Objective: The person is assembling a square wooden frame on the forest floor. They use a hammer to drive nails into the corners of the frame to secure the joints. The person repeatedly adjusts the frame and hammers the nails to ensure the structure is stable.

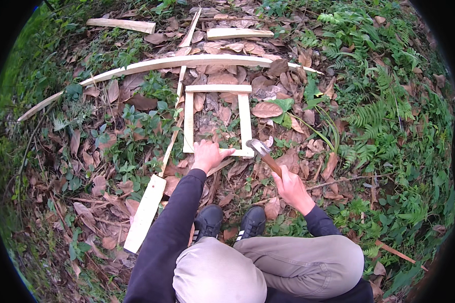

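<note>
Down on the leaf litter sits a pale wooden frame, a rectangle of four thin light slats, open in the middle so brown leaves and small green sprouts show through it; it lies flat, straight ahead of the person's two black shoes. The left hand is pressed down on the near slat of the frame, close to its near left corner, palm flat and fingers spread toward the right along the wood, so it is bearing on the frame rather than closing around it. The right hand is wrapped tight around the brown wooden handle of a hammer, whose grey metal head hangs right at the near right corner of the frame, touching or just above it, and which of the two I cannot tell. Moving outward, a long thin strip runs along the left side of the frame, and a broad pale plank lies slanted by the left knee. Beyond the frame a long curved-looking board crosses the ground, with two shorter offcuts further back. Ferns crowd the right side, dry leaves and low weeds the left. The person squats in grey trousers and dark sleeves.
</note>
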`<state>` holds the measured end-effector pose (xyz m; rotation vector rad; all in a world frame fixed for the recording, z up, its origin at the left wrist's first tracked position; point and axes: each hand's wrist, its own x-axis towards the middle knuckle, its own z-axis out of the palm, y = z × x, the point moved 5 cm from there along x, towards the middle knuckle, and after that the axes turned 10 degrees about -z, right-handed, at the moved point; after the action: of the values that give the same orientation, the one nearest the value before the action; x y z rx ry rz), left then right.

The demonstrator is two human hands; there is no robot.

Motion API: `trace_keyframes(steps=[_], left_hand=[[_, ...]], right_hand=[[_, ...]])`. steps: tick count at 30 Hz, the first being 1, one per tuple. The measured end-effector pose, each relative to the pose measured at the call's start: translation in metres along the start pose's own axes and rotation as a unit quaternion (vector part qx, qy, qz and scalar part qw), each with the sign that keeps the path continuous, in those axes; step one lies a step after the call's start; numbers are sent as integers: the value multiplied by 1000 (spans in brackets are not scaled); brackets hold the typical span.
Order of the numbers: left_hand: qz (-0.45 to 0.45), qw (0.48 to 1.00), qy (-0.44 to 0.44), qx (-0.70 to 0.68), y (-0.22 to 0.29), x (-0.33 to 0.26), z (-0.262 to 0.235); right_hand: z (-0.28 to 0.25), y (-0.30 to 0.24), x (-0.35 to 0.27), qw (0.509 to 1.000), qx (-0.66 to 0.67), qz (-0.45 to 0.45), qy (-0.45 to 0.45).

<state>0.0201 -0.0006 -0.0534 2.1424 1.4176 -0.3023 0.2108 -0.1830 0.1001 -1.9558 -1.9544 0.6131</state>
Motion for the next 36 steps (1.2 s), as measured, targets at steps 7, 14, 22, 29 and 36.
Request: trace_keyframes(steps=[7,14,22,29,36], left_hand=[[-10,1000,-16,13,-3,0,-1],[-5,999,-30,16,4,2,-3],[-6,999,-36,15,0,1,-1],[-12,999,-18,29,-7,2,5],[-7,999,-42,32,6,1,1]], right_hand=[[-4,-1,16,1000,-10,-3,-20],[4,6,6,992,-62,14,-108],[-32,-31,25,988,10,-126,83],[-10,-18,26,998,13,-60,-20],[2,6,12,986,-79,-17,-149]])
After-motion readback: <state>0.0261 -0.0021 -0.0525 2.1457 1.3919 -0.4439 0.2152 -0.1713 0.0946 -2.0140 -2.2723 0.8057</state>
